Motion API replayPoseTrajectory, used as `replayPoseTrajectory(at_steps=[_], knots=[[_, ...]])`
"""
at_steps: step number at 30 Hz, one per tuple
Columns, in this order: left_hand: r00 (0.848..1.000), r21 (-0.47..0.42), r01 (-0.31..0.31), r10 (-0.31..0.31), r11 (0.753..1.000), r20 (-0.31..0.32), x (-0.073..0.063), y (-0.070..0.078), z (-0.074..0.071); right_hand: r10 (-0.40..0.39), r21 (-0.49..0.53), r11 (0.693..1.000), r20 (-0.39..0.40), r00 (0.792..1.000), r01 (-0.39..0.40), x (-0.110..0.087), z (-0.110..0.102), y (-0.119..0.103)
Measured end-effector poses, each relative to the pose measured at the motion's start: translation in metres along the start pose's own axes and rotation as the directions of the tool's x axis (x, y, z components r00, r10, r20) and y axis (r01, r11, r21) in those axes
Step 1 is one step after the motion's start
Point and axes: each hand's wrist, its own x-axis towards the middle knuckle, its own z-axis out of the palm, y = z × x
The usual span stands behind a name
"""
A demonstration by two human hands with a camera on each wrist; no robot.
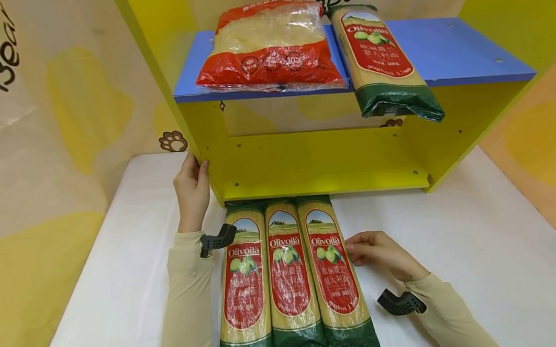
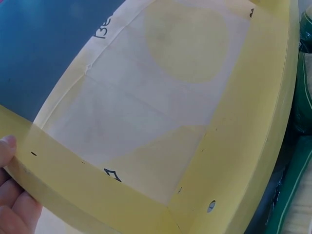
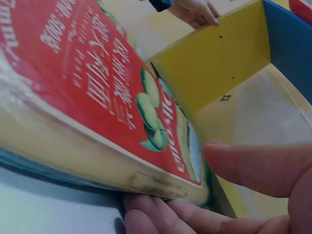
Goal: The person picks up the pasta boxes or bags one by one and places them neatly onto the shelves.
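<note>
- Three spaghetti packs (image 1: 290,277) flat on table (image 1: 450,227), side by side, labels up, top ends at the front of the yellow shelf unit (image 1: 315,161); row probably keeps each within reach.
- Hands well apart. Left hand (image 1: 192,191) grips the unit's left panel, thumb inside, fingers outside; likely steadying it.
- Right hand (image 1: 381,252) holds the rightmost pack (image 1: 337,275) by its outer edge, fingers tucked under, thumb above; firmness can't tell. Outer edge seems the free side.
- Blue board (image 1: 451,49): red-ended bag (image 1: 271,43), plus another spaghetti pack (image 1: 375,48) overhanging the front, apparently too long for the depth.
</note>
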Motion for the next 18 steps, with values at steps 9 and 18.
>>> replayPoseTrajectory(at_steps=[9, 18], knots=[[1.000, 0.003, -0.015, 0.015, 1.000, -0.008, 0.0001, -0.0014, 0.0007, 0.031, 0.008, 0.999, 0.042, 0.999, -0.031, 0.0026, 0.0045, 0.0002], [1.000, -0.004, -0.009, 0.009, 1.000, -0.007, -0.0002, -0.0014, 0.0021, 0.037, 0.072, 0.996, 0.177, 0.983, -0.050, 0.0049, 0.0095, 0.0022]])
